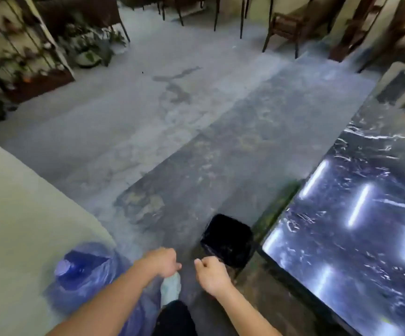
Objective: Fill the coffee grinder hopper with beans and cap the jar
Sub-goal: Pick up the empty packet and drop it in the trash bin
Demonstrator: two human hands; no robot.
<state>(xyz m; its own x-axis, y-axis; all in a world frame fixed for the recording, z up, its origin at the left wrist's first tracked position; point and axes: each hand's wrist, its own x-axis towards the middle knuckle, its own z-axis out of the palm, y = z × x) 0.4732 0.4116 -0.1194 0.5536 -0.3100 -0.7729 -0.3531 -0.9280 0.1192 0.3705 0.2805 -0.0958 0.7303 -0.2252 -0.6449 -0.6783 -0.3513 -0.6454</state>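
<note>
No coffee grinder, beans or jar appear in the head view. My left hand [163, 261] and my right hand [211, 275] are held low in front of me over the concrete floor, close together but apart. Both have the fingers curled into loose fists with nothing visible in them. The frame is blurred by motion.
A black marble counter [356, 226] runs along the right. A black square bin [228, 240] stands on the floor by its corner. A blue water bottle [85, 270] sits at lower left beside a pale wall [26, 226]. Chairs [286, 27] and a plant rack [22, 44] stand far off.
</note>
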